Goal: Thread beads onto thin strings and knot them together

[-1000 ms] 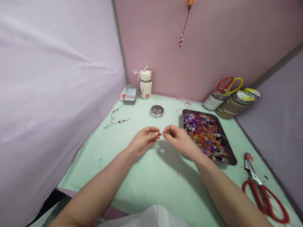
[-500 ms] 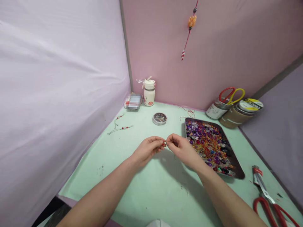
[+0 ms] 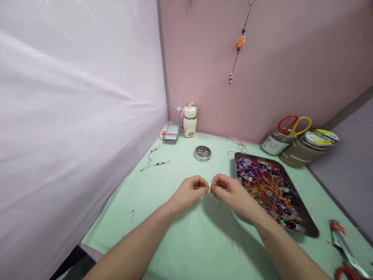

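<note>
My left hand (image 3: 190,190) and my right hand (image 3: 230,192) meet fingertip to fingertip above the green table (image 3: 175,225), both pinched closed. Whatever they pinch is too small to make out here; a thin thread seems to hang below my right hand. Just right of my right hand lies a dark metal tray (image 3: 303,223) full of mixed beads and tangled red and yellow cords.
A small round tin (image 3: 203,153), a white bottle (image 3: 189,122) and a blurred packet (image 3: 170,132) stand at the back. Beaded strands (image 3: 154,163) lie at left. Cans with scissors (image 3: 279,140) and a tape roll (image 3: 309,149) sit back right. Red scissors (image 3: 345,256) lie front right. A beaded charm (image 3: 239,42) hangs on the wall.
The view has tilted up and shifted, so everything sits lower and further right in the picture. My hands stay pinched together; the small red bead seen between the fingertips earlier no longer shows.
</note>
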The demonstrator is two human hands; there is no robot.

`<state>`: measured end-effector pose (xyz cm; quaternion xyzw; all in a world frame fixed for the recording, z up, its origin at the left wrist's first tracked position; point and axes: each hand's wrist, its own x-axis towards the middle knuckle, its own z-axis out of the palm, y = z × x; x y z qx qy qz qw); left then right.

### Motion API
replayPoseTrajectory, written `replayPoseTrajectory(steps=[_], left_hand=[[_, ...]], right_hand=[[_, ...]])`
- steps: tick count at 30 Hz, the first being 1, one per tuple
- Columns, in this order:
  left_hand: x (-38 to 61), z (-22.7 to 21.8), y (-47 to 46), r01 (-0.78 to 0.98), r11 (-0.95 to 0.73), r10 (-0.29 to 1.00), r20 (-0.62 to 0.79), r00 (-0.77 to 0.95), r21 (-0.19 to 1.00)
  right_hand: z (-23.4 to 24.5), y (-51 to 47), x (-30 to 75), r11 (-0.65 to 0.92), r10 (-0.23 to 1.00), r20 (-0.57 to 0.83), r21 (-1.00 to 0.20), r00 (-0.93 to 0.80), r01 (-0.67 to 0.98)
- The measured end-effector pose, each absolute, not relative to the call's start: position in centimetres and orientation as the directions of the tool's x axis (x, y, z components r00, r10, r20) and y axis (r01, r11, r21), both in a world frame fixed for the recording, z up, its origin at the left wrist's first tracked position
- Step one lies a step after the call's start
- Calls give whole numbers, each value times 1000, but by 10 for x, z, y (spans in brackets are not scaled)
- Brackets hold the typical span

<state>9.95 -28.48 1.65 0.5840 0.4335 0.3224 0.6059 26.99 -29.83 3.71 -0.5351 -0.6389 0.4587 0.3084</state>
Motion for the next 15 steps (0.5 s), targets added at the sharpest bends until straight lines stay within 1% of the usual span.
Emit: replayPoseTrajectory(steps=[8,12,15], left_hand=[[98,17,-285,177,97,869,-170,464,979],[96,16,-284,157,113,868,-174,464,981],[95,15,-283,134,143,868,-189,459,981]], right_hand=[[36,-298,273,23,956,-100,-911,-275,411],[29,-296,277,16,943,-122,-914,-310,406],[25,-296,280,-6,934,-137,-929,-329,370]])
